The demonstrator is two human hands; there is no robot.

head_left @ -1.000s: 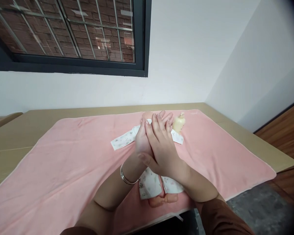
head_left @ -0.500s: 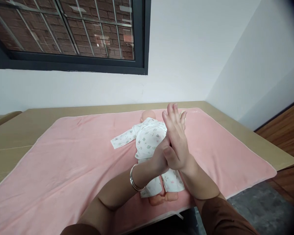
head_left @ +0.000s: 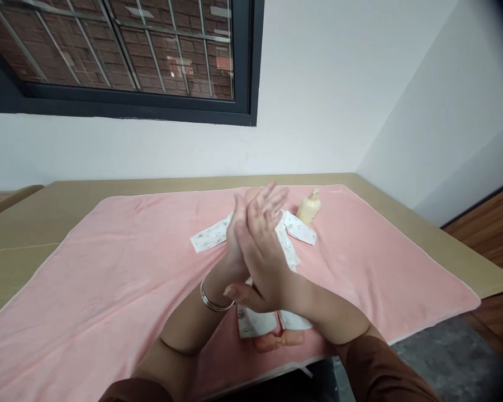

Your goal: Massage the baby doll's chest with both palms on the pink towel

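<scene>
Palm against palm, my left hand (head_left: 233, 254) and my right hand (head_left: 267, 265) are pressed together in the middle of the view. Both have their fingers stretched out, and nothing shows between them. A bangle (head_left: 213, 298) circles my left wrist. Beneath my hands a baby doll (head_left: 279, 339) lies on its back or front, I cannot tell which, in a white printed top (head_left: 212, 235) and white trousers (head_left: 255, 322). My hands hide most of its torso and part of its head. A cream-coloured pump bottle (head_left: 308, 209) is beside the doll's right-hand sleeve.
A pink blanket (head_left: 129, 268) with a pale edge covers much of the tan table (head_left: 84, 192). Behind the table is a white wall (head_left: 310, 111) with a dark-framed window (head_left: 251, 67). Wood panelling (head_left: 486, 229) and grey floor (head_left: 436, 346) show at the right.
My hands have shifted left, and my right hand has slid across my left palm, its fingers now slanting left. The pump bottle and the doll's right-hand sleeve have come into sight.
</scene>
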